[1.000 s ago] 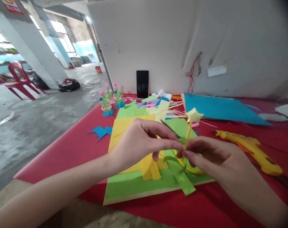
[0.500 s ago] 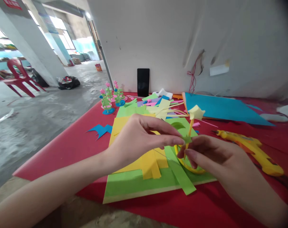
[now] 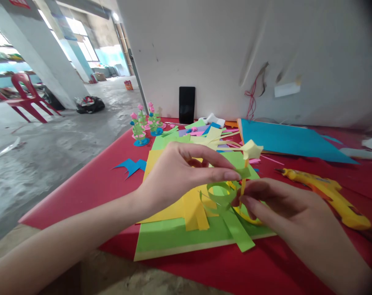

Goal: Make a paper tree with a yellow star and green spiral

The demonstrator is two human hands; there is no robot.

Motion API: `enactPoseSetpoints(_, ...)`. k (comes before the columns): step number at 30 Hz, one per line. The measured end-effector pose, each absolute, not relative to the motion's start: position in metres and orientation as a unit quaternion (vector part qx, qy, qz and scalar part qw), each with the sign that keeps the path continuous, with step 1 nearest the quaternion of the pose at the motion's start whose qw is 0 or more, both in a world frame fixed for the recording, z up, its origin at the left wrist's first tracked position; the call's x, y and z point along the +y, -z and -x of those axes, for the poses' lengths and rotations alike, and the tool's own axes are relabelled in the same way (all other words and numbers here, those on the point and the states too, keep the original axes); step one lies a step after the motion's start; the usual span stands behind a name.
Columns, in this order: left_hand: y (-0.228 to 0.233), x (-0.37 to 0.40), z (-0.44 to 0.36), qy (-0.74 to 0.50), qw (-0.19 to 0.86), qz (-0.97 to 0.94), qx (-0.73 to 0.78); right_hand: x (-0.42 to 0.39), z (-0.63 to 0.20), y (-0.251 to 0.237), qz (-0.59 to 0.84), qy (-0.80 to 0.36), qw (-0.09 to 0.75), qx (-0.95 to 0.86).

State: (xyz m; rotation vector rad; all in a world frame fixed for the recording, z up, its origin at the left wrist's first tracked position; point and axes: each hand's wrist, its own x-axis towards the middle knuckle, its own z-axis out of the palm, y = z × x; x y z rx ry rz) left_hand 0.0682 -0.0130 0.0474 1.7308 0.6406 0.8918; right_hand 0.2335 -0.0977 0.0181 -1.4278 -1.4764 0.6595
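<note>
My left hand [image 3: 189, 168] is closed, thumb and forefinger pinching the end of a green paper strip [image 3: 243, 173] against a thin yellow stem [image 3: 243, 186]. A pale yellow paper star [image 3: 252, 150] tops that stem. Below my left fingers, a curled length of green paper [image 3: 221, 190] hangs in loops. My right hand [image 3: 275, 209] grips the stem lower down between thumb and fingers. Around the stem's lower end shows a yellow ring [image 3: 250, 220], partly hidden by my right fingers; I cannot tell whether they are joined.
Green sheets [image 3: 161, 241] and yellow paper pieces [image 3: 192, 213] lie under my hands on the red table cover [image 3: 81, 188]. A yellow glue gun [image 3: 327, 192] rests at right. Small paper trees [image 3: 139, 133], blue cutouts [image 3: 130, 166], a phone [image 3: 187, 104] and a blue sheet [image 3: 290, 141] surround them.
Green paper loops now show below my left hand. The star has turned and dropped slightly, and my left fingertips have moved a little right along the strip.
</note>
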Motion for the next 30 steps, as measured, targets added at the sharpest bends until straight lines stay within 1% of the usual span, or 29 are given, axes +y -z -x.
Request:
enactPoseSetpoints(4,-0.0481,-0.0118,-0.0687,-0.376,0.516,-0.719,0.272,-0.0983,-0.2331,-0.0181,0.591,-0.229,0.454,-0.626)
enactPoseSetpoints(9,-0.0493,-0.0100,-0.0695,-0.374,0.511,-0.722,0.279,-0.0980,-0.2329,-0.0172,0.587,-0.203,0.453,-0.640)
enactPoseSetpoints(18,-0.0464,-0.0099,-0.0684,-0.392,0.491,-0.729,0.272,-0.0979,-0.2317,-0.0173,0.579,-0.171,0.467,-0.646)
enactPoseSetpoints(23,-0.0460,-0.0098,-0.0686,-0.394,0.503,-0.718,0.277,-0.0982,-0.2317,-0.0158,0.575,-0.154,0.476,-0.648)
enactPoseSetpoints(28,-0.0445,-0.0099,-0.0675,-0.393,0.521,-0.702,0.284,-0.0990,-0.2332,-0.0148,0.572,-0.153,0.472,-0.653)
enactPoseSetpoints(30,-0.0437,-0.0095,-0.0672,-0.395,0.522,-0.699,0.288,-0.0997,-0.2321,-0.0164,0.582,-0.159,0.456,-0.654)
